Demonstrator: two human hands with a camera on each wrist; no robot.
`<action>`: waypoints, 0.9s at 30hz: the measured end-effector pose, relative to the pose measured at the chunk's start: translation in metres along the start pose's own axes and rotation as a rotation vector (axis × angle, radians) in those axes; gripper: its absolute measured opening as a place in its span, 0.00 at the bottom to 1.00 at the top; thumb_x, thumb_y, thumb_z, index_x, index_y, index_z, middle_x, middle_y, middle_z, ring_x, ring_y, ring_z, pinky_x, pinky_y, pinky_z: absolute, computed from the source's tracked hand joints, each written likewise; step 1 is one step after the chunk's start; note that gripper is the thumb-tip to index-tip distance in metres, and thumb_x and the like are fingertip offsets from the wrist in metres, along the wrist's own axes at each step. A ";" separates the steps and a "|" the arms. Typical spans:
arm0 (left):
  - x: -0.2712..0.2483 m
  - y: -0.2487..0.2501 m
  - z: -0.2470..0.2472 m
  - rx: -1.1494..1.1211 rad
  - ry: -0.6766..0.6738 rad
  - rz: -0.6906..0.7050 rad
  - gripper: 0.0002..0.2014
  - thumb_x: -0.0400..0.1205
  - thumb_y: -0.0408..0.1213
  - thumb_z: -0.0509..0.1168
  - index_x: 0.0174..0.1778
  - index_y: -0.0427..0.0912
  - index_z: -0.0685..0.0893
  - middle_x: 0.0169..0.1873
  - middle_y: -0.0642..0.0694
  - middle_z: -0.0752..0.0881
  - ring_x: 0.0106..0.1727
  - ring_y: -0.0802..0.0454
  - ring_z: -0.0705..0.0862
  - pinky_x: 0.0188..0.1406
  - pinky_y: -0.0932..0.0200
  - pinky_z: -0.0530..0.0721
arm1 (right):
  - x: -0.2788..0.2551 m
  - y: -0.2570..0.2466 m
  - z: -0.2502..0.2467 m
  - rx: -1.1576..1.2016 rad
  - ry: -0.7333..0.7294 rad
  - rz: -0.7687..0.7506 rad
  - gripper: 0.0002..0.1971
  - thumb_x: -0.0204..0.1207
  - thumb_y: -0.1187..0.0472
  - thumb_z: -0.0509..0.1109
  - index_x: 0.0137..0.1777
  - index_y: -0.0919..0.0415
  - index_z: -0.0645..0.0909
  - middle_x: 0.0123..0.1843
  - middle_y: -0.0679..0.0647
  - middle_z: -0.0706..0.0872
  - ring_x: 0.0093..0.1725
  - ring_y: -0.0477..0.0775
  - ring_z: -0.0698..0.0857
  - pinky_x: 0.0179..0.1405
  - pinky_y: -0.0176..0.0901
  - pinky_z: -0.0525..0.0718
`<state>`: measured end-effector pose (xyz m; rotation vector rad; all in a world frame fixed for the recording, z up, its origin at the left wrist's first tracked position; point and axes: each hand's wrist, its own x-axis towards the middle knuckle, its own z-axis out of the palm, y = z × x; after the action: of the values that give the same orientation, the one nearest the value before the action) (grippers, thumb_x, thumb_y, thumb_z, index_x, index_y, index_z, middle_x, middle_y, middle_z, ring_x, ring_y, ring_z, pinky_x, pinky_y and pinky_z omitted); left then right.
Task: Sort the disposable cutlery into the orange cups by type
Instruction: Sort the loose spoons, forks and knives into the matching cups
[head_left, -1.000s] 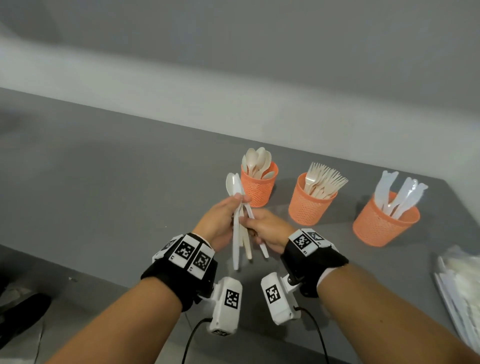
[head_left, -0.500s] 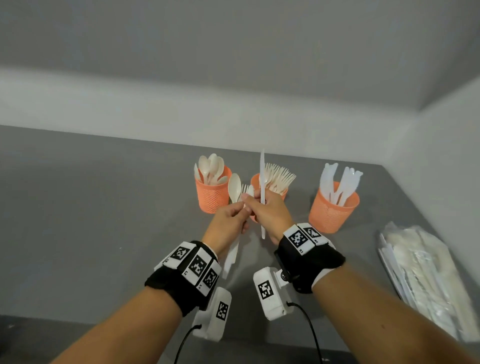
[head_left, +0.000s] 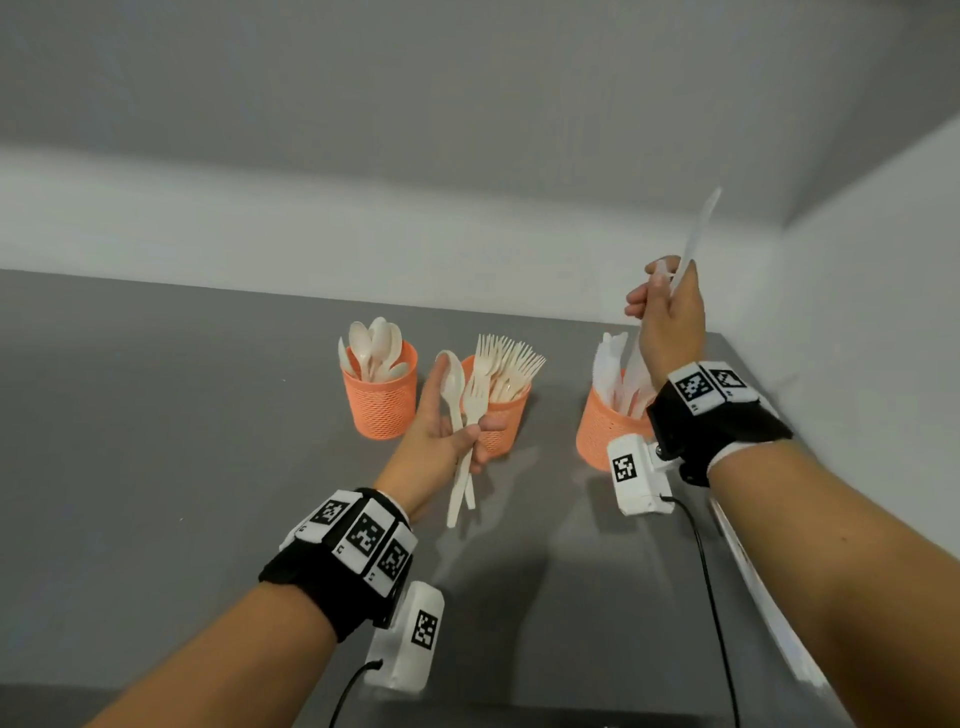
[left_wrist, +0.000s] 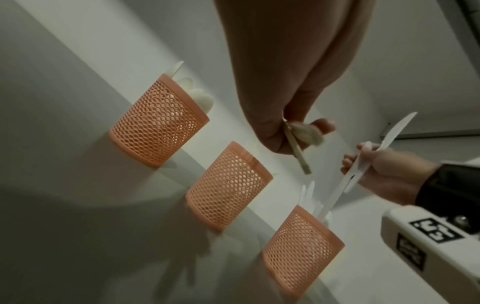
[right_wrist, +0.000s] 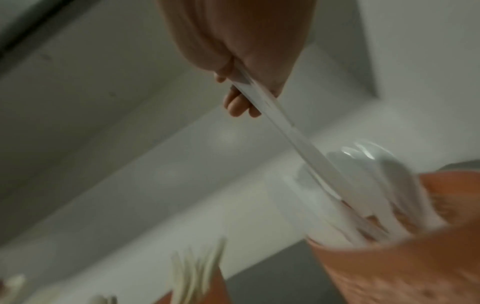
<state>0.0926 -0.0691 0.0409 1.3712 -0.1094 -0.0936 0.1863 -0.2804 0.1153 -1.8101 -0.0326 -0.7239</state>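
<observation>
Three orange mesh cups stand in a row on the grey table (head_left: 156, 415): the spoon cup (head_left: 379, 400), the fork cup (head_left: 501, 421) and the knife cup (head_left: 602, 436). My left hand (head_left: 460, 418) hovers in front of the fork cup and grips a beige spoon (head_left: 451, 382) and a beige fork (head_left: 475, 395) by their handles. My right hand (head_left: 657, 293) is raised over the knife cup and pinches a white knife (head_left: 698, 234), blade up, its handle reaching down to the cup's mouth. The right wrist view shows the knife (right_wrist: 285, 137) slanting into the knife cup (right_wrist: 402, 267).
The side wall (head_left: 857, 312) rises close to the right of the knife cup. A stack of wrapped cutlery packets (head_left: 763, 608) lies along the table's right edge, mostly hidden by my right forearm. The back wall runs behind the cups.
My right hand has drawn the white knife out of the bundle and carried it right and up, over the knife cup. My left hand keeps the spoon and fork.
</observation>
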 end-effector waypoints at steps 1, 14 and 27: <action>0.001 -0.002 0.001 0.000 -0.017 0.001 0.38 0.83 0.21 0.54 0.77 0.65 0.48 0.49 0.35 0.85 0.23 0.57 0.78 0.28 0.63 0.80 | 0.001 0.009 0.000 -0.027 -0.024 0.018 0.07 0.85 0.61 0.49 0.52 0.57 0.69 0.34 0.46 0.77 0.33 0.44 0.79 0.48 0.43 0.81; 0.003 0.001 -0.006 -0.092 0.031 -0.011 0.16 0.83 0.20 0.53 0.51 0.49 0.61 0.43 0.36 0.89 0.18 0.55 0.71 0.20 0.64 0.73 | -0.034 0.000 0.035 -0.143 -0.261 -0.101 0.16 0.77 0.66 0.67 0.64 0.65 0.75 0.53 0.55 0.75 0.46 0.46 0.77 0.51 0.39 0.76; 0.000 0.008 -0.052 0.034 0.231 0.096 0.36 0.87 0.26 0.48 0.78 0.63 0.36 0.43 0.40 0.87 0.27 0.55 0.87 0.30 0.63 0.87 | -0.030 -0.037 0.075 0.041 -0.253 0.084 0.07 0.83 0.66 0.54 0.47 0.64 0.73 0.35 0.56 0.81 0.23 0.40 0.80 0.23 0.31 0.77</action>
<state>0.0995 -0.0171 0.0387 1.3987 0.0172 0.1470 0.1830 -0.1920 0.1184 -1.8424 -0.1369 -0.4289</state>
